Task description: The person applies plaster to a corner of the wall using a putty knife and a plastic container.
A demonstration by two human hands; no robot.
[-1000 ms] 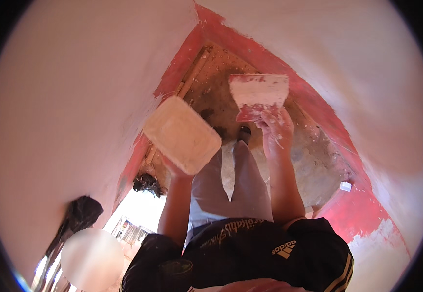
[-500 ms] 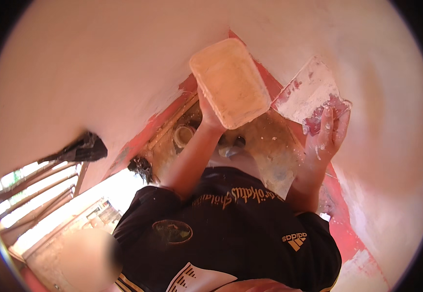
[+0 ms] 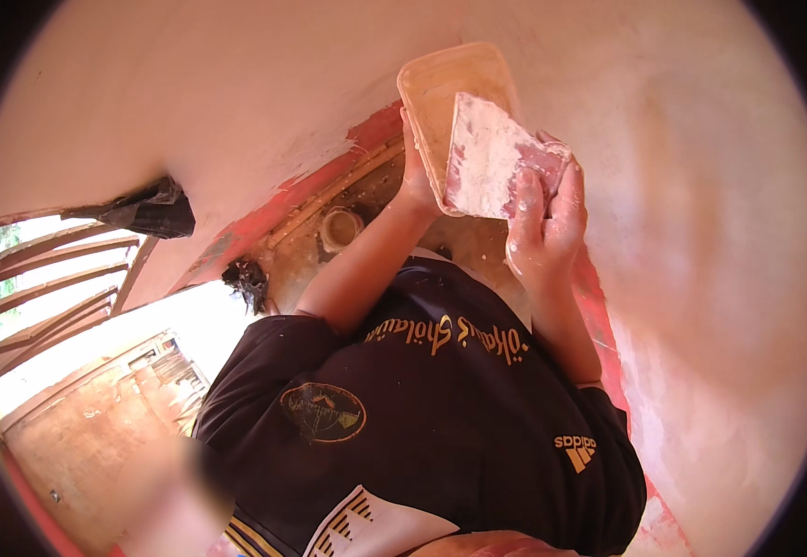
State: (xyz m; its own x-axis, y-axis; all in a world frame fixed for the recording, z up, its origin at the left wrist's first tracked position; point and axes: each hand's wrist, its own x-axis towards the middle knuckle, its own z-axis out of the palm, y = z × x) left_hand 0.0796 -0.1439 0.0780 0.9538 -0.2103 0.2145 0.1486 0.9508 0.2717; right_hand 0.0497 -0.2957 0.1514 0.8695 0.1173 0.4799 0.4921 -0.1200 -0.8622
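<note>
My left hand [image 3: 413,172] grips the side of a rectangular, cream-orange tub [image 3: 450,70], tilted and smeared inside with pale paste. In my right hand [image 3: 549,213] is a wide reddish scraper [image 3: 496,153], its blade caked with white paste and overlapping the tub's near right part. My right fingers wrap round the scraper's narrow end and are spotted with white; my left fingers are partly hidden by the tub.
Pale walls [image 3: 701,232] with rough red bands [image 3: 287,190] meet around me. Below are a dirty floor [image 3: 292,269], a round bucket [image 3: 340,232] and dark crumpled material [image 3: 247,278]. At left are a slatted window opening [image 3: 41,278] and black plastic [image 3: 153,209].
Both hands have risen toward the top of the view. The scraper has moved from beside the tub to over it, and my view has tilted, showing more of the window.
</note>
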